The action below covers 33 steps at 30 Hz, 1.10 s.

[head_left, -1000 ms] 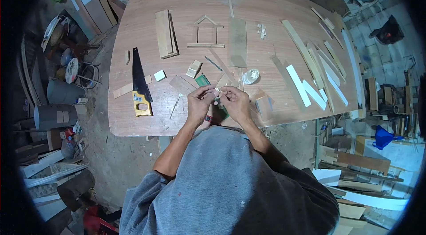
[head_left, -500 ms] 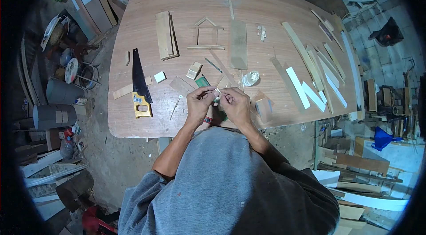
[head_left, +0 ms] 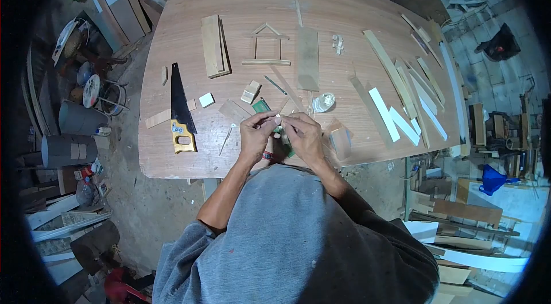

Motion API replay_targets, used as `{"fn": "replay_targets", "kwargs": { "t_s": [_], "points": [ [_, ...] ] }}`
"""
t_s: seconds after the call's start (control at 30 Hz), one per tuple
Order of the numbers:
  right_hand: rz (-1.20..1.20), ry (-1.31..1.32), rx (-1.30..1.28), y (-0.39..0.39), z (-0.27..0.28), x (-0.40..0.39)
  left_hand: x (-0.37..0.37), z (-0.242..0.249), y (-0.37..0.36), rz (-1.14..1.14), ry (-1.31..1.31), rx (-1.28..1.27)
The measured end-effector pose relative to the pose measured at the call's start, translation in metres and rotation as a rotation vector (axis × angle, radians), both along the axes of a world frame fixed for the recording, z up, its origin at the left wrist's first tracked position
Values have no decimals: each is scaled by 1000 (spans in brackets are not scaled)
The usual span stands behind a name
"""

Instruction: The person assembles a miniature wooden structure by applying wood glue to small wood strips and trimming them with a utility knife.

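Note:
My left hand (head_left: pixel 255 136) and my right hand (head_left: pixel 305 135) meet at the table's near edge, fingertips closed together. Pinched between them is a small pale piece (head_left: pixel 279 116), apparently wood, mostly covered by the fingers. Just beyond my left hand lies a green item (head_left: pixel 260 106), partly hidden. A small wooden block (head_left: pixel 250 91) and a dark pencil-like stick (head_left: pixel 275 84) rest farther out. To the right of my right hand stands a clear jar (head_left: pixel 324 102) with whitish contents. Thin wood sticks form a house-shaped outline (head_left: pixel 266 62) further up the table.
A handsaw (head_left: pixel 183 103) with a yellow handle lies at left, near a white square block (head_left: pixel 206 99). Stacked boards (head_left: pixel 214 45) and a flat grey-brown strip (head_left: pixel 308 60) lie toward the back. Several long strips (head_left: pixel 384 113) cover the right side of the tabletop (head_left: pixel 241 0).
My fingers have shifted slightly around the small pale piece, with the right fingers angled a little differently. The objects on the table have stayed put.

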State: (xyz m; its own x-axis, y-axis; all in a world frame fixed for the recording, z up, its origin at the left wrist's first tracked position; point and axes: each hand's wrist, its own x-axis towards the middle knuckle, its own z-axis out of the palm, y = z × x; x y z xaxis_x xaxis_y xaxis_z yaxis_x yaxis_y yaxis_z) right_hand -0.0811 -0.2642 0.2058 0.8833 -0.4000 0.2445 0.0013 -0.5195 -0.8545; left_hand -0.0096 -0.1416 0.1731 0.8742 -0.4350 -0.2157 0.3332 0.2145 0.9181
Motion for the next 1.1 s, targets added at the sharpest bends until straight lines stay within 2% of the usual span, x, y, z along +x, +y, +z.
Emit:
{"fn": "replay_targets", "kwargs": {
  "t_s": [0.23,0.37,0.43,0.47,0.53,0.77,0.83,0.87,0.93,1.1],
  "points": [
    [21,17,90,-4,-6,-2,-2,0,1,-21,45,-18],
    [44,55,55,-11,-11,1,2,-9,1,-26,62,-42],
    [158,84,134,-17,-18,4,6,-10,2,-27,267,-69],
    [156,84,135,-19,-22,4,7,-10,2,-29,267,-67],
    [117,229,748,-19,-22,6,8,-11,1,-2,357,-134],
    [113,295,724,-21,-19,-1,11,-13,1,19,372,-227],
    [103,340,887,-20,-18,-3,10,-13,0,21,311,-237],
    [99,340,889,-19,-17,-4,9,-15,1,18,313,-234],
    [81,307,1113,-16,-18,-5,9,-17,2,4,239,-225],
    [81,309,1322,-16,-19,-6,8,-20,4,-16,228,-278]
  ]
}}
